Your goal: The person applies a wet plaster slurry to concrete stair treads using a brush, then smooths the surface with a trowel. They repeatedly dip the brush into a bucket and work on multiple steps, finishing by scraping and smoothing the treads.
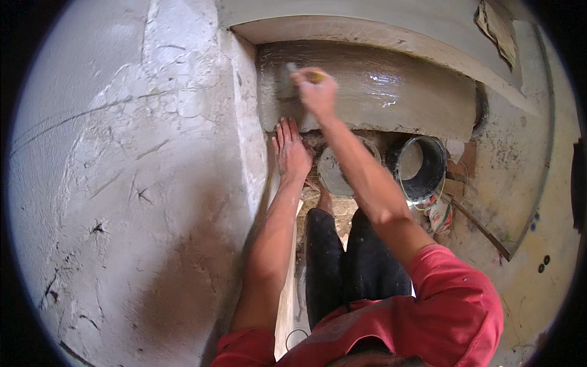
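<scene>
A wet grey cement slab [354,92] lies at the far side, its surface shiny in places. My right hand [317,92] is closed around the yellow handle [316,77] of a small hand tool over the slab's left part. Motion smears the tool's pale working end, so I cannot tell its exact kind. At the slab's near left corner my left hand [293,153] rests with fingers stretched out, holding nothing. A round bucket [330,174] with grey stuff in it stands below the slab, partly hidden by my right forearm.
Rough plastered wall [140,153] rises close on the left. A ledge [367,30] overhangs the slab's far side. Right of the round bucket are a black bucket [433,177], a crumpled bag [440,215] and a wooden stick [480,227]. Torn paper [496,30] hangs at the upper right.
</scene>
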The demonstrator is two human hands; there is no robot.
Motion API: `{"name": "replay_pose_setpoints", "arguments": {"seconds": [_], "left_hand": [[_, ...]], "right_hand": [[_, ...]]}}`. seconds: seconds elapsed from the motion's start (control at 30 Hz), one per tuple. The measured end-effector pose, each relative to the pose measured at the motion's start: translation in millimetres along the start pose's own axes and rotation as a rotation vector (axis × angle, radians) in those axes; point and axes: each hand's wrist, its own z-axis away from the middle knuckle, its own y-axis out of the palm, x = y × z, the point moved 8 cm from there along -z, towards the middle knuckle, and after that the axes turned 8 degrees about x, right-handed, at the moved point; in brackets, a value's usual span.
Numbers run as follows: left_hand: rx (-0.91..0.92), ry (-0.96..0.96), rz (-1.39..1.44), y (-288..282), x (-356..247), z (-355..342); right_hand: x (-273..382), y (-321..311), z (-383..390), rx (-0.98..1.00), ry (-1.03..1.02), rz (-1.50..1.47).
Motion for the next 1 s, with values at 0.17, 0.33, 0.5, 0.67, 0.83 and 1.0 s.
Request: {"name": "replay_pose_setpoints", "arguments": {"seconds": [0.17, 0.33, 0.5, 0.67, 0.83, 1.0], "left_hand": [[-0.007, 0.027, -0.013, 3.5, 13.5, 2.6], [0.009, -0.006, -0.056, 14.1, 14.0, 4.6], [0.043, 0.005, -0.140, 28.9, 18.0, -0.3], [0.047, 0.007, -0.174, 30.9, 17.8, 2.7], [0.049, -0.023, -0.211, 31.7, -5.4, 3.0], [0.032, 0.141, -0.190, 53.7, -71.4, 2.6]], "right_hand": [[-37.3, -122.9, 21.6, -0.220, -0.066, -0.073], [-32.2, -73.8, 48.9, -0.042, 0.031, -0.183], [-71.6, -30.9, 40.3, 0.066, 0.199, -0.358], [-116.7, -176.9, 46.9, -0.057, 0.205, -0.455], [-118.5, -375.8, 69.7, -0.358, 0.086, -0.264], [-70.2, -422.6, 74.5, -0.427, -0.022, 0.914]]}}
